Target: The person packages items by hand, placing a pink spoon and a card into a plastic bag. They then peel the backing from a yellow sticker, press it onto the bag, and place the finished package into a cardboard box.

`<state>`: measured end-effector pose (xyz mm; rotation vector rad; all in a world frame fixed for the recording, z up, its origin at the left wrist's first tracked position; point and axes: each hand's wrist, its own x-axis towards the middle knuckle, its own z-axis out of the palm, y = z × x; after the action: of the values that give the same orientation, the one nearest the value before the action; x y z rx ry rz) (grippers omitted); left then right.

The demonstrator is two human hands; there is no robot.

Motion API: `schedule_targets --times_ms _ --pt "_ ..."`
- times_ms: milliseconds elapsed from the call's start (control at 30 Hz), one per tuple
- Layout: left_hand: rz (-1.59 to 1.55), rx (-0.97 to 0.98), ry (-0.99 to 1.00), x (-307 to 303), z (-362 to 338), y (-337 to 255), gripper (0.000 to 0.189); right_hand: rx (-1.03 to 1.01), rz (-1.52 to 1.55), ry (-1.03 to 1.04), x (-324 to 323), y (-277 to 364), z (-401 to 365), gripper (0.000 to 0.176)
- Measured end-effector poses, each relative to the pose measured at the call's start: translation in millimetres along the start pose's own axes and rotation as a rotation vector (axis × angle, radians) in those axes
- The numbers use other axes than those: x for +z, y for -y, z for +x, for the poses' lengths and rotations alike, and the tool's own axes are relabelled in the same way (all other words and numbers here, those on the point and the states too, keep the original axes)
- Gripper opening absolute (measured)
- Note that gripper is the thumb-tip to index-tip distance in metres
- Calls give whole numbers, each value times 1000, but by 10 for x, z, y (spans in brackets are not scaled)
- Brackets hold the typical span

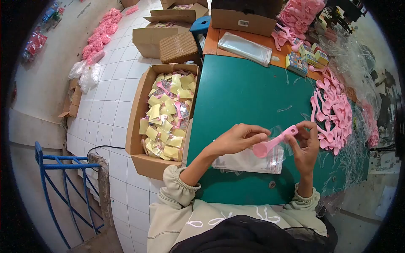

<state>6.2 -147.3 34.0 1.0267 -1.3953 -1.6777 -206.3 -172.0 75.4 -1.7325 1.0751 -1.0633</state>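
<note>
A pink spoon point(274, 142) is held above the green table between my two hands, its bowl to the left and its handle to the upper right. My right hand point(304, 145) pinches the handle end between thumb and fingers. My left hand point(242, 138) has its fingers closed on the edge of a clear plastic bag point(276, 131) beside the bowl. The bag lies around or behind the spoon; which one is hard to tell. Beneath the hands is a stack of clear bags point(253, 164) on the table.
Many pink spoons point(335, 111) are heaped at the right, with loose plastic wrap point(363, 80) beyond. Small card packs point(296, 64) and flat clear bags point(246, 47) lie at the back. Left of the table point(236, 92), a cardboard box point(135, 139) holds packed bags with yellow cards.
</note>
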Motion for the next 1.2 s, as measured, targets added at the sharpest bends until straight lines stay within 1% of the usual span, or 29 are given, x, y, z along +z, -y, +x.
schedule_targets --times_ms 33,100,133,167,200,233,267,367,400,467,500,533,567,600,633,667,767,800,867,967,1067,1100,1133,1200 --pt "-25 -11 17 -25 -15 -14 33 2 4 -6 -15 19 19 35" --pt "-75 -35 55 -58 -33 -33 34 -38 17 2 -16 75 68 29" --pt "-53 34 1 -61 -27 -23 32 -58 25 5 -5 93 88 27" --pt "-30 104 -52 -67 -15 -3 31 -109 25 53 15 93 101 27" --pt "-6 176 -105 -71 -5 0 30 -161 24 101 41 88 117 31" --pt "-49 174 -142 -80 -11 -17 29 -216 23 148 81 112 153 38" --pt "-90 172 -180 -93 -30 -37 29 -284 -85 246 118 172 213 64" --pt "-181 186 -280 -104 -98 -88 28 -430 -136 497 242 228 381 69" --pt "-202 194 -310 -114 -120 -108 28 -423 -33 586 189 132 554 67" --pt "-268 222 -327 -135 -171 -144 27 -352 67 579 -1 -67 1146 56" --pt "-302 234 -333 -145 -197 -157 27 -266 -62 458 -151 -296 1517 47" --pt "-288 238 -336 -161 -222 -163 27 -121 -312 273 -375 -736 1963 41" --pt "-274 243 -339 -182 -245 -167 27 -211 -638 79 -532 -1002 2300 42" --pt "-260 252 -344 -194 -263 -177 27 -92 -761 -45 -778 -1414 2635 43" --pt "-261 254 -343 -192 -285 -186 27 8 -850 -62 -1006 -1799 2846 44" --pt "-261 259 -346 -187 -309 -192 27 107 -936 -77 -1118 -1994 3002 44" --pt "-274 254 -353 -205 -354 -214 27 185 -1027 -312 -954 -1961 2853 41" --pt "-283 251 -355 -213 -361 -219 27 68 -986 -356 -905 -1876 2791 37" --pt "-292 236 -356 -202 -366 -215 27 -53 -992 -410 -892 -1843 2763 36" --pt "-279 207 -346 -197 -356 -239 27 -88 -1158 -423 -1015 -1913 2800 34" --pt "-274 167 -344 -189 -360 -256 28 -139 -1278 -360 -1221 -1912 2858 32" --pt "-271 143 -347 -201 -345 -239 28 -148 -1228 -330 -1269 -1832 2824 31" --pt "-268 118 -350 -204 -335 -221 29 -153 -1114 -296 -1259 -1661 2736 30" --pt "-243 136 -347 -201 -313 -197 30 -134 -670 -185 -984 -958 2301 22"
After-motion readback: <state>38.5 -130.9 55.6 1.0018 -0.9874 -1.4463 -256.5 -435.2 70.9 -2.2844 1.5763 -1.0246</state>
